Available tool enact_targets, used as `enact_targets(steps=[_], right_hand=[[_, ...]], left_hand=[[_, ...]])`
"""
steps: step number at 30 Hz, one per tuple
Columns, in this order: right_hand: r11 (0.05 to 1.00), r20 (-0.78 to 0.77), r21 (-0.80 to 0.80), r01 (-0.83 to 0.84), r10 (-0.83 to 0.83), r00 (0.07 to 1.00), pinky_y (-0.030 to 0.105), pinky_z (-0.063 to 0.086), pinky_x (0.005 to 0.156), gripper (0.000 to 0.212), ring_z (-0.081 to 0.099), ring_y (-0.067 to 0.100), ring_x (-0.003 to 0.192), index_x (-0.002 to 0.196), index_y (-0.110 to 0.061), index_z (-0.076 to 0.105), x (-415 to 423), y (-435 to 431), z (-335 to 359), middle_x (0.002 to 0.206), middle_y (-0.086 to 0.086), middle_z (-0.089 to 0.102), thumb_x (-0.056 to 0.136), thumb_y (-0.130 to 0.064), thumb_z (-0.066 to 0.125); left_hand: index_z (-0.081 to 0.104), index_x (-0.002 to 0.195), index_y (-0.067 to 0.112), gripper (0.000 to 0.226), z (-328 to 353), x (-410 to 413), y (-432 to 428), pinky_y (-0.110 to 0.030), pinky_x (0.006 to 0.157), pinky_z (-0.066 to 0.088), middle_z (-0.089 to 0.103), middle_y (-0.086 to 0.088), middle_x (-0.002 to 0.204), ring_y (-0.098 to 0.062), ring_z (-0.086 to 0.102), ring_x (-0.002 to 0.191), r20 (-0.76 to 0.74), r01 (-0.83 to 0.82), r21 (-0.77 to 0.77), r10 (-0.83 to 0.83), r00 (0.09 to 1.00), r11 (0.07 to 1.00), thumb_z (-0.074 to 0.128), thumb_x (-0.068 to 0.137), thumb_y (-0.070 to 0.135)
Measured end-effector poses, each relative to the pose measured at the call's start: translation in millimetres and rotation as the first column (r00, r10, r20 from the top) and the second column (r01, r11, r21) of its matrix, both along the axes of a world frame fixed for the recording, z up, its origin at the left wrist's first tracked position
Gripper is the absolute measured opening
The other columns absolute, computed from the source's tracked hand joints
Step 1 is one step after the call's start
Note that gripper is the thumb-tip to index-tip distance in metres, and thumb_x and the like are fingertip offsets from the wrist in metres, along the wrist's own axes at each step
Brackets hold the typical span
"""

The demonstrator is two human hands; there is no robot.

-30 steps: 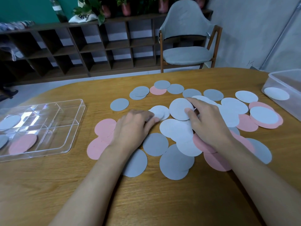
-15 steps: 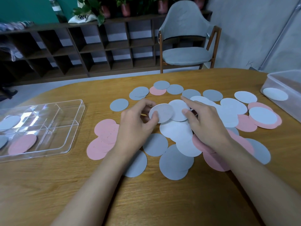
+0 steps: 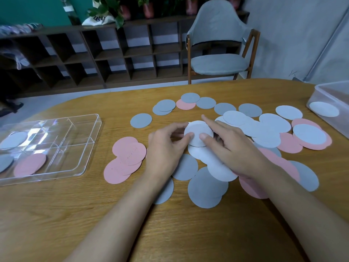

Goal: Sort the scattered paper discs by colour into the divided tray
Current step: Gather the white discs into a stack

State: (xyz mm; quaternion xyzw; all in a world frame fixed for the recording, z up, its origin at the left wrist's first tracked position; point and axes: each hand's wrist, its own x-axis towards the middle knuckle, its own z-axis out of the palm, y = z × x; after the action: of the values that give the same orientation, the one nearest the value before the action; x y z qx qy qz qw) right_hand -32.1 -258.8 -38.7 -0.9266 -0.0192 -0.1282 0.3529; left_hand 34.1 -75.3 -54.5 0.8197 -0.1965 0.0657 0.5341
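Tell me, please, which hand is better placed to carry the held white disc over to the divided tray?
Left, probably: the left hand pinches the white disc, and the divided tray lies on that side. The right hand, also pinching it, would have to reach across the left arm.

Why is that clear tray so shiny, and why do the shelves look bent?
Head view: light glares off the divided tray, partly hiding its dividers; the wide-angle lens bows the shelves and the table edge; shadows are soft.
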Motion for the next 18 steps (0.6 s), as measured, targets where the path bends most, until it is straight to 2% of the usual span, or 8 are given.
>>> enact_targets(steps=[3, 5, 7, 9, 10, 12, 14, 18], right_hand=[[0.998, 0.054, -0.054, 0.015, -0.012, 0.998, 0.014, 0.037, 0.076, 0.045, 0.055, 0.006, 0.094, 0.152, -0.025, 0.047, 3, -2, -3, 0.094, -0.017, 0.058, 0.107, -0.028, 0.05], [0.995, 0.095, -0.085, 0.048, -0.04, 0.995, 0.025, 0.043, 0.09, 0.041, 0.058, 0.013, 0.114, 0.148, -0.023, 0.053, 4, -6, -4, 0.119, -0.01, 0.067, 0.107, -0.022, 0.05], [0.991, 0.112, -0.099, 0.089, -0.077, 0.991, 0.033, 0.045, 0.101, 0.04, 0.056, 0.015, 0.126, 0.147, -0.022, 0.054, 3, -9, -4, 0.136, -0.006, 0.065, 0.107, -0.021, 0.049], [0.988, 0.115, -0.083, 0.128, -0.118, 0.986, 0.034, 0.045, 0.101, 0.042, 0.055, 0.016, 0.126, 0.149, -0.023, 0.052, 3, -11, -2, 0.138, -0.005, 0.064, 0.107, -0.02, 0.048], [0.986, 0.113, -0.075, 0.147, -0.138, 0.984, 0.033, 0.045, 0.099, 0.043, 0.056, 0.016, 0.124, 0.15, -0.024, 0.05, 3, -13, -2, 0.137, -0.005, 0.064, 0.108, -0.02, 0.047], [0.981, 0.101, -0.07, 0.179, -0.172, 0.98, 0.034, 0.046, 0.098, 0.043, 0.056, 0.017, 0.123, 0.151, -0.027, 0.048, 4, -16, -2, 0.136, -0.004, 0.064, 0.108, -0.022, 0.046], [0.979, 0.099, -0.075, 0.189, -0.181, 0.979, 0.035, 0.046, 0.101, 0.042, 0.055, 0.018, 0.126, 0.149, -0.026, 0.049, 4, -18, -3, 0.139, -0.004, 0.063, 0.108, -0.022, 0.046], [0.979, 0.105, -0.092, 0.181, -0.171, 0.98, 0.035, 0.046, 0.102, 0.04, 0.056, 0.018, 0.126, 0.148, -0.025, 0.051, 5, -17, -3, 0.139, -0.004, 0.063, 0.108, -0.021, 0.046]], left_hand=[[0.078, 0.116, 0.029, 0.025, 3, 0, 0, -0.034, 0.087, 0.06, 0.078, 0.019, 0.101, 0.0, 0.072, 0.097, 0.046, 0.041, 0.033, -0.042, 0.998, 0.999, 0.076, 0.091, 0.027], [0.074, 0.125, 0.028, 0.031, 3, 3, 2, -0.032, 0.096, 0.055, 0.076, 0.018, 0.115, 0.0, 0.068, 0.11, 0.101, 0.088, 0.111, -0.099, 0.99, 0.99, 0.073, 0.095, 0.029], [0.059, 0.145, 0.028, 0.046, 2, 8, 6, -0.033, 0.111, 0.046, 0.065, 0.015, 0.139, -0.004, 0.057, 0.131, 0.099, 0.114, 0.254, -0.144, 0.985, 0.96, 0.065, 0.1, 0.036], [0.042, 0.157, 0.029, 0.056, -1, 10, 9, -0.034, 0.119, 0.037, 0.05, 0.013, 0.156, -0.009, 0.042, 0.146, 0.043, 0.162, 0.398, -0.195, 0.98, 0.903, 0.056, 0.103, 0.037], [0.039, 0.158, 0.029, 0.055, -2, 11, 10, -0.036, 0.12, 0.035, 0.045, 0.013, 0.16, -0.01, 0.038, 0.149, 0.026, 0.18, 0.46, -0.216, 0.976, 0.87, 0.052, 0.104, 0.035], [0.04, 0.156, 0.029, 0.053, -4, 10, 11, -0.037, 0.117, 0.038, 0.043, 0.01, 0.162, -0.012, 0.035, 0.151, 0.03, 0.17, 0.541, -0.221, 0.975, 0.824, 0.048, 0.104, 0.031], [0.043, 0.154, 0.029, 0.052, -2, 9, 10, -0.037, 0.109, 0.043, 0.049, 0.01, 0.157, -0.016, 0.041, 0.145, 0.07, 0.108, 0.569, -0.18, 0.981, 0.815, 0.051, 0.103, 0.031], [0.053, 0.146, 0.026, 0.051, 2, 10, 13, -0.041, 0.097, 0.049, 0.062, 0.004, 0.132, -0.024, 0.055, 0.125, 0.173, -0.012, 0.604, -0.117, 0.978, 0.797, 0.061, 0.099, 0.042]])
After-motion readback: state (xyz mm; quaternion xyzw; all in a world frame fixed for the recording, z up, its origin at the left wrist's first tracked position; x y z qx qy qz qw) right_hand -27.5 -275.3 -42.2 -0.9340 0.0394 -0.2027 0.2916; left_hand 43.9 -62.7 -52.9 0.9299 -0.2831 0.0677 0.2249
